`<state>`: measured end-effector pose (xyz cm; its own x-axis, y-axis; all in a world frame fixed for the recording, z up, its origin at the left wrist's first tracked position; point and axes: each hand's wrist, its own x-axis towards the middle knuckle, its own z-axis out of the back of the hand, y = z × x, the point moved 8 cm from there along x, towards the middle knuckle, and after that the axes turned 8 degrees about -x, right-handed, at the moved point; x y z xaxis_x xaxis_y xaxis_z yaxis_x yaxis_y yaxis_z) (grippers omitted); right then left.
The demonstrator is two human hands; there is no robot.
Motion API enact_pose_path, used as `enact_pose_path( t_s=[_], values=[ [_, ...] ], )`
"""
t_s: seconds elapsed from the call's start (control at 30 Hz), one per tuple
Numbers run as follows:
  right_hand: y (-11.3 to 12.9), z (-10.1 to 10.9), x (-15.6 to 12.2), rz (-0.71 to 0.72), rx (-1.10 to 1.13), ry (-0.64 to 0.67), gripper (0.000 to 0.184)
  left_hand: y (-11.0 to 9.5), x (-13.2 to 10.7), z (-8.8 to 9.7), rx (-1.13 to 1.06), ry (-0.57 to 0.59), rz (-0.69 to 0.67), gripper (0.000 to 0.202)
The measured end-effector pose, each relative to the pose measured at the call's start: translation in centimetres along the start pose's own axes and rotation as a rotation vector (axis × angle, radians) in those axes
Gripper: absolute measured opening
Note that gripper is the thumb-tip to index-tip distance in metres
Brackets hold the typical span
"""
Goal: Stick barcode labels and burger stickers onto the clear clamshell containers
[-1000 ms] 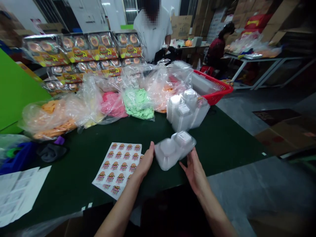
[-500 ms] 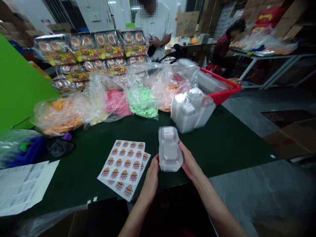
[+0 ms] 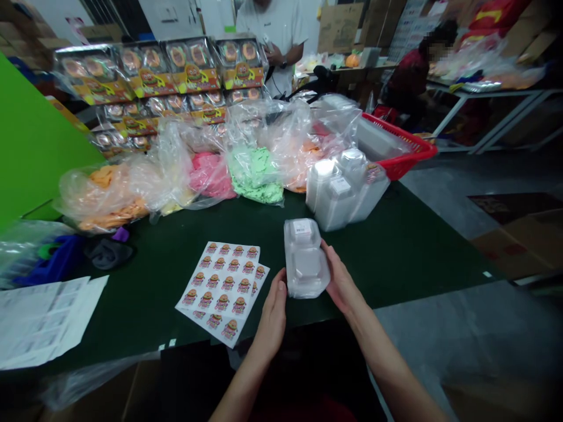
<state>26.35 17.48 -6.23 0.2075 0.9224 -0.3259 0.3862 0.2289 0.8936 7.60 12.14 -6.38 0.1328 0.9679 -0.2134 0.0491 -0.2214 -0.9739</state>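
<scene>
Placed at far left on the bench [image 3: 153, 299]: printed papers [image 3: 44, 328], flat and well apart from the hands. Set behind them: blue bin [image 3: 48, 261]. Ranged along the rear: plastic bags [image 3: 167, 176] of coloured pieces, partly blocking boxed packs [image 3: 193, 64] from view. Laid face up, overlapping: sticker sheets [image 3: 220, 281], presumably to keep prints visible. Held at centre, near the front edge: clear container [image 3: 308, 266], label [image 3: 302, 227] at the far end; clasped between left hand [image 3: 272, 319] and right hand [image 3: 342, 284] on opposite sides, probably for steadiness with the top unobstructed. Standing behind, rightward: container stack [image 3: 338, 202], limiting forward clearance; beyond, red basket [image 3: 402, 169].
</scene>
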Motion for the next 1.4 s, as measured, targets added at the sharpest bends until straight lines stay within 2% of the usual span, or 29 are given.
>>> enact_pose_path(
  t_s=[0.03,0.1,0.17,0.23,0.27,0.3,0.37,0.4,0.47,0.53,0.6,0.73,0.87,0.97,1.1,1.17,1.3,1.4],
  values=[
    [0.3,0.9,-0.4,0.012,0.013,-0.055,0.062,-0.5,-0.4,0.8,0.064,-0.023,-0.032,0.059],
    [1.1,3.4,-2.2,0.065,0.002,-0.174,0.052,-2.1,-1.3,3.8,0.226,-0.095,-0.15,0.053],
    [1.4,5.6,-5.1,0.109,-0.062,-0.245,0.037,-3.8,-2.0,8.2,0.387,-0.2,-0.298,0.045],
    [0.1,6.6,-8.4,0.063,-0.163,-0.239,0.029,-4.4,-2.5,12.6,0.578,-0.277,-0.383,0.041],
    [-1.2,6.3,-9.9,0.003,-0.214,-0.194,0.031,-4.1,-2.6,14.3,0.677,-0.272,-0.395,0.042],
    [-3.0,5.2,-11.2,-0.077,-0.273,-0.091,0.034,-3.6,-2.7,15.5,0.755,-0.258,-0.388,0.043],
    [-7.2,1.1,-13.7,-0.237,-0.367,0.196,0.04,-2.2,-3.2,16.6,0.85,-0.224,-0.368,0.043],
    [-9.2,-1.4,-14.8,-0.306,-0.379,0.341,0.045,-1.6,-3.6,16.4,0.875,-0.209,-0.373,0.044],
    [-12.6,-5.6,-16.2,-0.421,-0.321,0.482,0.058,-0.8,-4.6,15.2,0.892,-0.199,-0.4,0.044],
    [-14.7,-8.3,-16.4,-0.498,-0.251,0.491,0.07,-0.4,-5.9,13.8,0.882,-0.213,-0.418,0.042],
    [-15.5,-9.5,-16.1,-0.527,-0.217,0.477,0.073,-0.3,-7.0,12.9,0.879,-0.227,-0.424,0.04],
    [-15.1,-8.7,-15.2,-0.544,-0.175,0.412,0.063,-0.6,-8.4,13.2,0.906,-0.218,-0.444,0.035],
    [-15.5,-7.3,-15.2,-0.65,-0.075,0.293,0.057,-1.2,-8.5,13.5,0.914,-0.189,-0.44,0.03],
    [-15.7,-7.3,-15.1,-0.666,-0.024,0.246,0.055,-1.8,-8.2,12.2,0.948,-0.146,-0.47,0.029],
    [-15.6,-7.6,-14.9,-0.64,-0.004,0.26,0.054,-1.5,-7.7,9.4,1.028,0.045,-0.505,0.041],
    [-15.5,-7.5,-14.8,-0.633,-0.005,0.278,0.053,-1.0,-7.7,9.1,1.062,0.1,-0.495,0.048],
    [-15.4,-6.9,-14.8,-0.615,-0.001,0.238,0.053,-0.3,-8.6,10.0,1.025,0.083,-0.487,0.048],
    [-15.2,-6.8,-14.8,-0.565,-0.036,0.231,0.052,-0.9,-9.5,10.1,0.993,0.029,-0.528,0.04]
  ],
)
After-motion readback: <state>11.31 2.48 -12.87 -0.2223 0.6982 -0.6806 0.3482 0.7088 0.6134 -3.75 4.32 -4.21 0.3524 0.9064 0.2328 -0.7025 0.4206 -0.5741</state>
